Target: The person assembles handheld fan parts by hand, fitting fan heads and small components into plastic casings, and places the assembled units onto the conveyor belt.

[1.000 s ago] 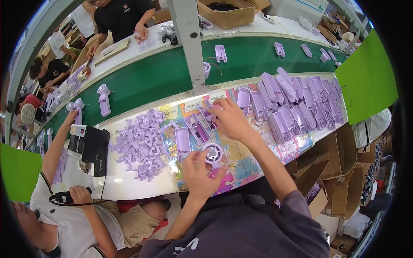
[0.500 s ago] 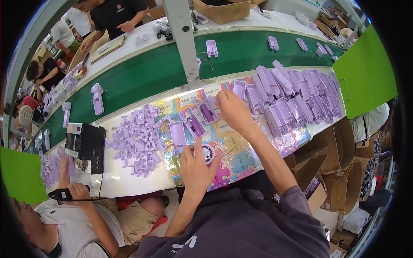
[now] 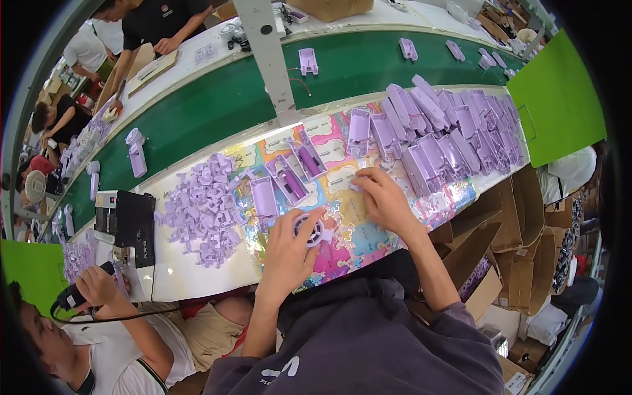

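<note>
My left hand [image 3: 288,258] is closed around a round light purple fan head [image 3: 317,234] with a spoked middle, low over the colourful mat. Over the mat to its right, my right hand [image 3: 388,205] has thumb and fingers pinched on a small light purple piece [image 3: 357,187], mostly covered by the fingertips. Beyond my left hand lie an open purple handle shell [image 3: 263,199] and two more, a middle shell [image 3: 287,180] and a farther shell [image 3: 307,157], each with a darker purple cylinder inside.
Many small purple parts [image 3: 204,210] are heaped on the left; purple shells [image 3: 454,138] are piled on the right. A black machine [image 3: 135,227] stands beside a co-worker holding a corded tool [image 3: 72,296]. Past the table runs a green conveyor [image 3: 210,99], with a metal post [image 3: 266,59] before it.
My right hand has drawn back toward me from beside the shells, its fingers pinched. My left hand now wraps more closely around the fan head. The whole view has shifted slightly.
</note>
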`<state>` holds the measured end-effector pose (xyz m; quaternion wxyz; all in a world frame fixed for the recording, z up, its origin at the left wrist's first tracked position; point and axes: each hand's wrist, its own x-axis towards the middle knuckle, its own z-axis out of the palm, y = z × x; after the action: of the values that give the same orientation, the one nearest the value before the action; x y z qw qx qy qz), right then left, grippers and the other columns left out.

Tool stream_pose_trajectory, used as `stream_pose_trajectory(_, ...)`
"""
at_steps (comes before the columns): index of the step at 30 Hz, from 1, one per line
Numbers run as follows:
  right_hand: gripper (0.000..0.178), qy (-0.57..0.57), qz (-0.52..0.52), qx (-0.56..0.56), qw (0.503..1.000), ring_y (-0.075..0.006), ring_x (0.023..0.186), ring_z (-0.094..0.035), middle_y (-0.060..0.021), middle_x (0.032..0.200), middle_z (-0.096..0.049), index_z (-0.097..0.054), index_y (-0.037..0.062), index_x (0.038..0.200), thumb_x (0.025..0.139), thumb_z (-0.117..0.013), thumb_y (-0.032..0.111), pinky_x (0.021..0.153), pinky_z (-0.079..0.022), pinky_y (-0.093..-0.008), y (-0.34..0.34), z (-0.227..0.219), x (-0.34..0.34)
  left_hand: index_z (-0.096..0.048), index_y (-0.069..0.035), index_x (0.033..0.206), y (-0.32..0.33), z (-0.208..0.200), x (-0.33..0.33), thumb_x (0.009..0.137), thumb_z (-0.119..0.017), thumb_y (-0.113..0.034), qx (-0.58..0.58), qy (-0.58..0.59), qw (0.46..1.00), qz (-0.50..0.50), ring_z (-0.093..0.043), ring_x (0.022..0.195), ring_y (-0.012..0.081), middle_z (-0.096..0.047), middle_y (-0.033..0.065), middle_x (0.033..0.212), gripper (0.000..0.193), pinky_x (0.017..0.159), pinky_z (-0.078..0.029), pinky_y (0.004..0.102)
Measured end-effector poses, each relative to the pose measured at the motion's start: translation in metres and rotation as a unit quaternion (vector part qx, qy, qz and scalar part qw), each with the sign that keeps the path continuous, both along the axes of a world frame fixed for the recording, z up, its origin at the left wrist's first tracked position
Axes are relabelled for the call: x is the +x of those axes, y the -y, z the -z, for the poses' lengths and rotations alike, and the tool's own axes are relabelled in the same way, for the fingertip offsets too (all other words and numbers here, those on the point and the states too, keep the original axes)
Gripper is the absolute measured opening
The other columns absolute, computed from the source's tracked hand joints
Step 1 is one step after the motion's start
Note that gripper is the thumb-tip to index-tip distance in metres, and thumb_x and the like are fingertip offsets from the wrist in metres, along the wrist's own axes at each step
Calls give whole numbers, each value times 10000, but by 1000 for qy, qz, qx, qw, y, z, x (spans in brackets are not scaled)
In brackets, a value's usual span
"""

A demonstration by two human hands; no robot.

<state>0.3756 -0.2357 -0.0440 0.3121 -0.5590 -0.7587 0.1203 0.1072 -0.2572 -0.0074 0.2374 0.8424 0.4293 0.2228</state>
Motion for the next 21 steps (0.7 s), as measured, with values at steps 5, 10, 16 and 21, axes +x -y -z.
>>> stream_pose_trajectory(5,255,-9,97,29,995,-322,1047,-642,-148,1168,-630,-723,41,1102,851,-747,82,878,-534,-419,11,7,-11,-586,-97,1364,1,8,15,770,-823,-175,-16,7,998,-53,-571,1139,357,-554,145,1304,645,944,-469,446)
stream_pose_trajectory(10,299,-99,64,-75,990,-320,1009,-664,-145,1185,-628,-721,58,1173,875,-736,61,875,-543,-407,14,-1,-14,-602,-98,1334,1,23,21,761,-833,-183,41,37,997,-45,-582,1116,329,-610,117,1219,623,932,-474,437)
stream_pose_trajectory(16,372,-131,-102,-116,979,-297,1009,-658,-144,1218,-588,-710,83,1220,899,-604,-73,865,-546,-384,40,-23,-25,-598,-97,1351,-3,25,17,730,-851,-172,16,44,998,-34,-588,1109,325,-626,104,1203,675,959,-454,435)
stream_pose_trajectory(21,364,-187,-81,-98,974,-292,1031,-644,-130,1171,-577,-701,96,1237,896,-654,-21,879,-536,-366,45,-22,-42,-611,-96,1349,-3,27,17,709,-857,-153,20,46,998,-36,-584,1124,322,-632,97,1210,688,955,-452,436)
